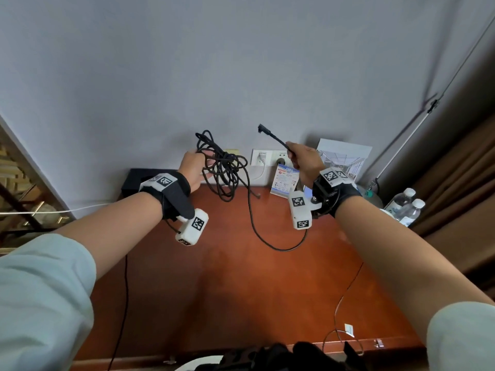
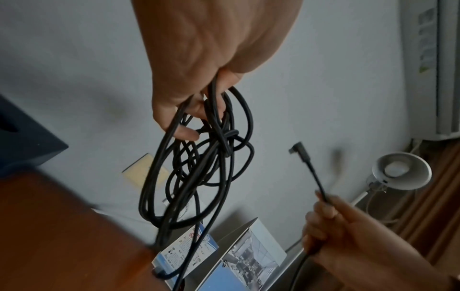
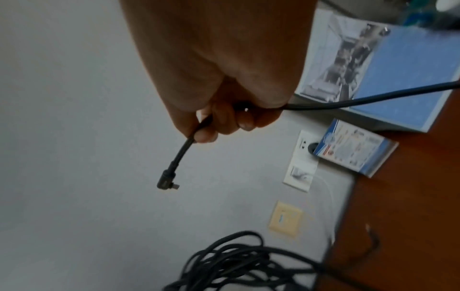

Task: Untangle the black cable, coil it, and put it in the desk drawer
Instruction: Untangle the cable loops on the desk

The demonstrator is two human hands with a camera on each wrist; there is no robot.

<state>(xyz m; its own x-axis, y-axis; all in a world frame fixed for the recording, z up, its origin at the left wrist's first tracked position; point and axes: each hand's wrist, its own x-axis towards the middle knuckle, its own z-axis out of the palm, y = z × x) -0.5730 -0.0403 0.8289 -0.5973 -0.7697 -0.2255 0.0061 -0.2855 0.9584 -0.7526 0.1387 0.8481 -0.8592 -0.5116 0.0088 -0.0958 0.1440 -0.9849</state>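
The black cable hangs as a tangled bundle of loops above the back of the reddish wooden desk. My left hand grips the top of the bundle, fingers curled through several loops. My right hand holds one end of the cable in a fist. Its angled plug sticks up past my fingers, shown in the right wrist view as plug. A slack stretch droops from the bundle to the desk and back up to my right hand. No drawer is in view.
Wall sockets sit on the wall behind the cable. A small leaflet stand and a picture card stand at the desk's back. A dark box is back left, water bottles at right. A thin wire lies near the front edge.
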